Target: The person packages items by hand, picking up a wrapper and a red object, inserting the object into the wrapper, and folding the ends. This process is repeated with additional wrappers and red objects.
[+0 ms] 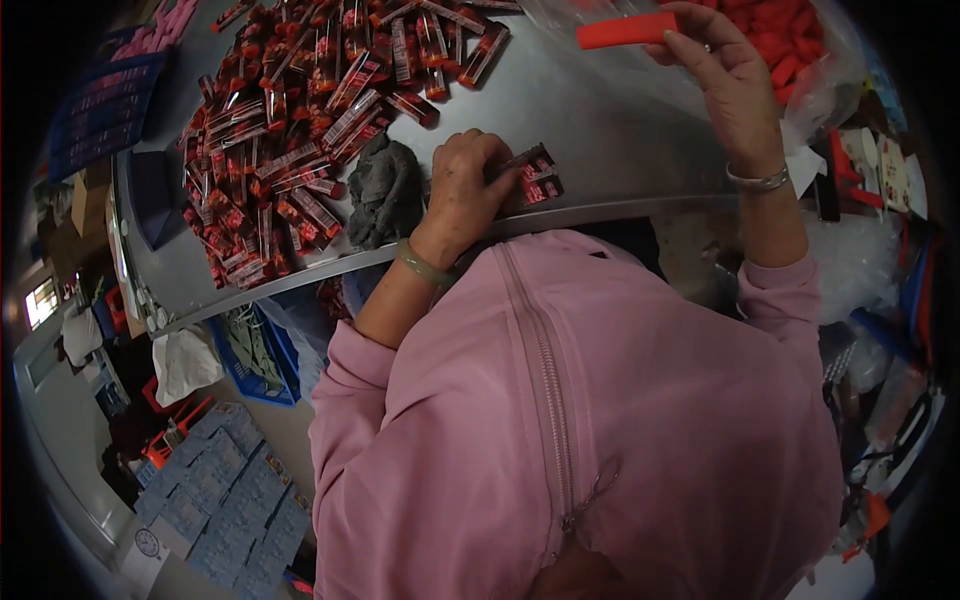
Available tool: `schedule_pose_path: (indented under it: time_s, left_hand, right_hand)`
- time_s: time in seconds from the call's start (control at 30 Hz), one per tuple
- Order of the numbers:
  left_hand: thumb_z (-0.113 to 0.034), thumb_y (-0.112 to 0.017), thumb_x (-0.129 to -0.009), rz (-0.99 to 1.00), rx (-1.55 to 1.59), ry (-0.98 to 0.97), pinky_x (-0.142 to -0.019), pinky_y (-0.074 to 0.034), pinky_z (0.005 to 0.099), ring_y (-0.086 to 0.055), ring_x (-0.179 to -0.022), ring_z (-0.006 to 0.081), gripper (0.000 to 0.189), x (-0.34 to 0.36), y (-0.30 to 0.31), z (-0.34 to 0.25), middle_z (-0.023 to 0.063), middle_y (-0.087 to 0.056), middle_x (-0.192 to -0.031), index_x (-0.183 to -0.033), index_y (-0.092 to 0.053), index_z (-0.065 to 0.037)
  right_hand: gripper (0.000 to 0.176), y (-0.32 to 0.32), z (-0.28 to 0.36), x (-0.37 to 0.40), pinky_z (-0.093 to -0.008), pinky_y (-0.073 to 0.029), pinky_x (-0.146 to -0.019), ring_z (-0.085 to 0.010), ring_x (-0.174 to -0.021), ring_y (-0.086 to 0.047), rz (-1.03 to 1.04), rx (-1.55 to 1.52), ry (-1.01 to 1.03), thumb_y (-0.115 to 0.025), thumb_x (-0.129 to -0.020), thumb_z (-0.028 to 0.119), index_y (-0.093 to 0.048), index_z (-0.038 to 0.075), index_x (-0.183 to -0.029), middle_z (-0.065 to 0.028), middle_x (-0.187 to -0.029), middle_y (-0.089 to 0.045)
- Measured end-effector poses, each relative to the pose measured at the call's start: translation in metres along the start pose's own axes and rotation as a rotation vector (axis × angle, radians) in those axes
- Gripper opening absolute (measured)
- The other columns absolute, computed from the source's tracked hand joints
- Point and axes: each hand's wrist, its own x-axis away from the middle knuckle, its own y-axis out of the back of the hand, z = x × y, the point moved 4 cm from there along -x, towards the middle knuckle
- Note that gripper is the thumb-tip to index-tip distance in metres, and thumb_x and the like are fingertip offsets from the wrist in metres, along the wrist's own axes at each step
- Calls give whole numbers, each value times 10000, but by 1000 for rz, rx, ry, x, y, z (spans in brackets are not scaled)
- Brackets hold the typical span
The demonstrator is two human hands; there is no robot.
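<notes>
red piece points left, long axis sideways.

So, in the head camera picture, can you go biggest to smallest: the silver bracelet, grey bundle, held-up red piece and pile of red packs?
1. Pile of red packs
2. Grey bundle
3. Held-up red piece
4. Silver bracelet

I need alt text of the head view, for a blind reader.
A person's right hand holds up a red-orange piece; the left hand touches small printed packaging near the edge of a metal table. A grey cloth and heaped red packages lie nearby.
</notes>
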Motion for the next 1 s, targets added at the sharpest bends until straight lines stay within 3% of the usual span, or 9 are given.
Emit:
schedule_pose_path:
  time_s: [0.2, 0.27, 0.37, 0.57, 0.8, 0.87, 0.97, 1.0]
  left_hand:
    - [-86, -731, -735, -40, -92, -114, -771, -424, 416, -560, -824, 310, 77, 0, 2, -1, 77, -639, -806, -795, -686, -67]
    - [-78, -724, -741, -50, -142, -143, -772, -424, 412, -559, -823, 306, 68, 0, 6, -7, 68, -647, -806, -803, -697, -67]
    - [-70, -709, -770, -49, -153, -200, -783, -426, 414, -554, -836, 301, 76, -1, 12, -14, 71, -651, -841, -846, -704, -62]
    - [-75, -683, -832, -9, 44, -169, -800, -430, 398, -547, -876, 298, 130, -5, 20, -15, 93, -641, -959, -956, -702, -42]
    - [-73, -664, -860, -19, 159, -162, -820, -438, 384, -536, -906, 296, 132, -6, 24, -19, 98, -627, -981, -978, -694, -22]
    - [-76, -658, -869, -18, 161, -157, -825, -436, 383, -529, -911, 299, 133, -7, 26, -20, 103, -624, -988, -985, -694, -21]
    - [-105, -639, -916, 1, 186, -91, -799, -449, 349, -562, -880, 232, 140, -8, 27, -20, 90, -634, -945, -1000, -686, -4]
    - [-127, -630, -938, 61, 413, 111, -764, -457, 320, -573, -840, 180, 154, -9, 25, -14, 65, -646, -923, -1004, -682, 2]
  right_hand:
    - [341, -30, 14, -3, -275, -508, -839, -135, -893, -647, 6, -87, -42, -629, -962, 199, -581, 6, -1239, -58, -1077, -644]
    - [321, -37, 1, -5, -243, -508, -818, -83, -851, -646, 97, -210, -120, -606, -983, 215, -602, 13, -1232, -19, -1042, -660]
    - [317, -43, -5, -8, -239, -508, -808, -80, -852, -645, 146, -266, -251, -600, -984, 230, -612, 24, -1224, -7, -1017, -661]
    - [335, -47, -10, -17, -244, -514, -797, -65, -799, -628, 226, -352, -378, -611, -975, 265, -619, 31, -1215, 0, -995, -658]
    - [351, -54, -2, -22, -244, -523, -768, -68, -774, -625, 245, -228, -356, -619, -970, 289, -617, 32, -1209, 0, -991, -657]
    - [333, -55, -2, -25, -237, -524, -763, -66, -769, -622, 277, -183, -262, -617, -973, 274, -616, 34, -1204, 2, -988, -652]
    - [302, -66, 5, -25, -226, -522, -763, -57, -794, -616, 309, -99, -148, -622, -971, 242, -616, 37, -1192, 1, -995, -644]
    - [302, -71, 8, -24, -226, -522, -763, -57, -794, -616, 308, -98, -145, -622, -971, 242, -616, 37, -1192, 1, -995, -644]
